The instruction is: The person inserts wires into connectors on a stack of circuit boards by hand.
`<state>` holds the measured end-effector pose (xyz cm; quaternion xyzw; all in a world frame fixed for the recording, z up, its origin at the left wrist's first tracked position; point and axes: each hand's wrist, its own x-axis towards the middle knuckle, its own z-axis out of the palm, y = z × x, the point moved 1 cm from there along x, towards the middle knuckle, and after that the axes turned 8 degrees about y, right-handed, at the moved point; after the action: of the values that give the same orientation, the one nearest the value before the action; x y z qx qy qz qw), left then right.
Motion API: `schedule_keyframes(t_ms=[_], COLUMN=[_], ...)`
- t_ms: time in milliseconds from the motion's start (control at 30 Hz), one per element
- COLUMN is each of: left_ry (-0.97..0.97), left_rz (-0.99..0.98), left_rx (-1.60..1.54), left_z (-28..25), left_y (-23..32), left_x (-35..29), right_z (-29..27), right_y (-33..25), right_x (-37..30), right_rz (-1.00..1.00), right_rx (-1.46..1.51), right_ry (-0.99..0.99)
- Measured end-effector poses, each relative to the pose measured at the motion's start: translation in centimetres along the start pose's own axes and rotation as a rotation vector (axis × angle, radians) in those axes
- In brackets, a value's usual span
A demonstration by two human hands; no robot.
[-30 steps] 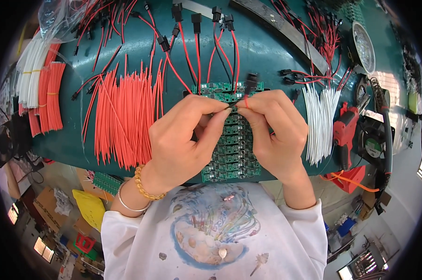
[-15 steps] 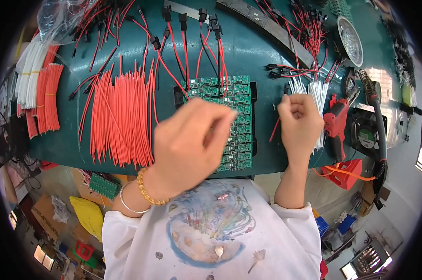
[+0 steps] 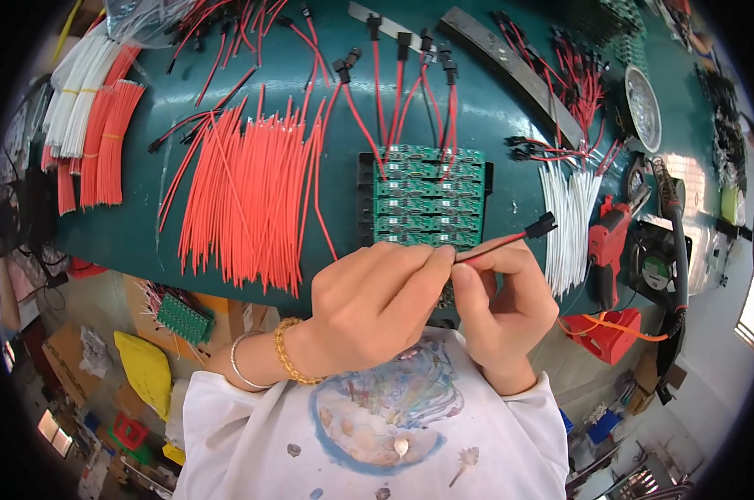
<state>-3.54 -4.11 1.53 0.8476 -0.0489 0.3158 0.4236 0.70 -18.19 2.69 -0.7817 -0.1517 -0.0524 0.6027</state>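
Left hand [image 3: 378,302] and right hand [image 3: 507,312] both pinched on red-black cable [image 3: 500,243]; black connector [image 3: 541,225] juts just beyond right hand.

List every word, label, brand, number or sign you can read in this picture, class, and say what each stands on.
No text can be read with certainty.
Circuit boards: any markings are too small.
Fan label: too small and blurred.
Shirt: a printed picture, no readable words.

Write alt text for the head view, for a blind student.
A person's left grip and right grip meet at a red and black connector lead, partly hiding green circuit boards on a teal table; red wires lie left, white wires right.
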Motion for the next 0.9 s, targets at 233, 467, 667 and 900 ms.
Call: schedule_keyframes(t_ms=[233, 467, 667, 900], left_ry=[-0.166, 0.04, 0.054, 0.029], left_rz=[-0.323, -0.4, -0.443, -0.447], left_rx=[-0.348, -0.165, -0.209, -0.222], left_z=[-3.4, -3.2, -2.9, -2.8], left_y=[-1.9, -3.8, -4.4, -4.6], left_x=[1.3, 1.0, 0.5, 0.5], right_z=[1.2, 3.1, 3.6, 3.7], right_y=[-0.2, 1.3, 1.8, 1.9], right_x=[2.1, 4.0, 4.0, 3.8], right_rz=[-0.099, -0.332, -0.306, -0.294], right_rx=[0.082, -0.119, -0.13, -0.133], right_ry=[-0.26, -0.192, -0.176, -0.167])
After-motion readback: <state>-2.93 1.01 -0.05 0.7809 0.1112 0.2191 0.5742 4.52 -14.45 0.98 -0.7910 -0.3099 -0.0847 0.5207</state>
